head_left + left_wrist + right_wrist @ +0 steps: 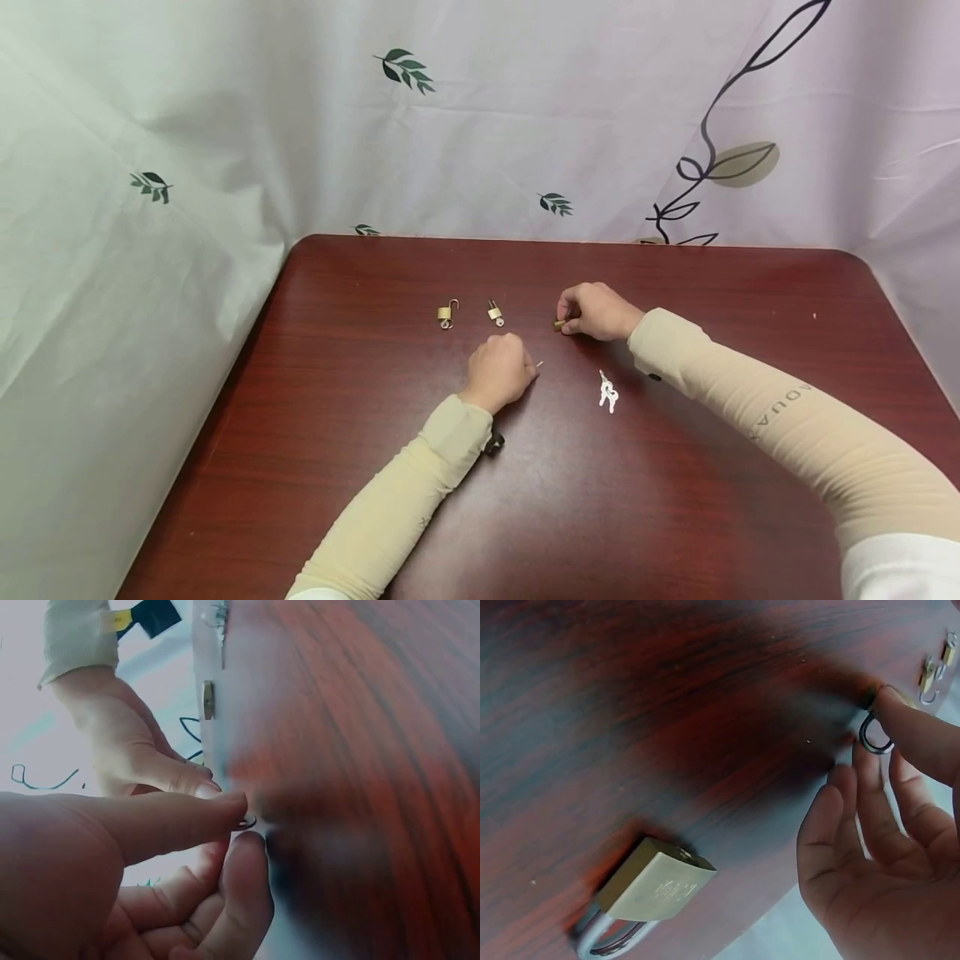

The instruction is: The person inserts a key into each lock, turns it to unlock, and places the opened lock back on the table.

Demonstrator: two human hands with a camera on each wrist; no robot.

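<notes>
On the dark red table [337, 400]: 2 bare hands at work, the left hand [498, 371] nearer the person, the right hand [600, 312] farther out and to its right, a gap between them

Right hand: thumb and fingertips pinch a small brass padlock [559, 326]; from where I stand a bit of brass peeps past the fingers, close to the tabletop; seen from the right wrist, a curved metal loop [874, 739] shows below the thumb, though I cannot tell whether it is that lock's shackle

Left hand: thumb and finger pinch a small metal piece [539, 364]; its thin pale tip juts out to the right, the rest hidden, so I cannot tell its full shape

Locks on the left: 2 lie side by side, well apart from the right hand; the open padlock [445, 315] has its hook out and a key and ring at its near end; the neighbouring padlock [495, 314] also shows a key at its near end

Lock near the right wrist: a larger-looking padlock [660, 885] lies on the wood, apart from the fingers, lettering too blurred to read

Loose keys: a pale bunch of keys [608, 392] rests on the nearer side of the right hand

Sleeves: beige sleeves [780, 400] cover both forearms

Backdrop: pale cloth [480, 150] with leaf sprigs hangs beyond the far edge
</notes>
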